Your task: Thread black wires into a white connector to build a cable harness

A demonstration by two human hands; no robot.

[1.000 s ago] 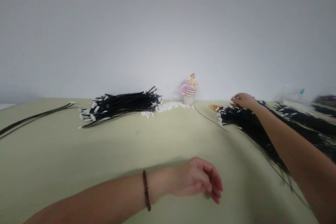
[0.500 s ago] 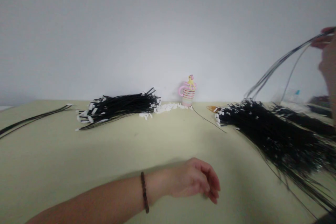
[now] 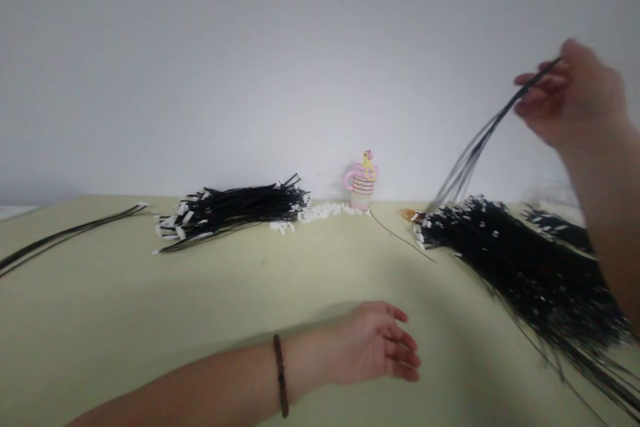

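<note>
At the upper right, my right hand is closed round a few thin black wires, lifted so that they slope down to the left. Their lower ends blur above a large bundle of black wires with white tips, which lies on the table at the right. My left hand, with a brown bead bracelet at its wrist, rests low in the middle. Its fingers are apart and it holds nothing.
A second black wire bundle with white ends lies at the back left, beside small white pieces. A pink striped mug stands by the wall. A few wires lie far left, and a single wire right of the mug.
My right hand has come in from the right edge, moving left with the wires. My left hand has spread its fingers. The view has shifted slightly.
</note>
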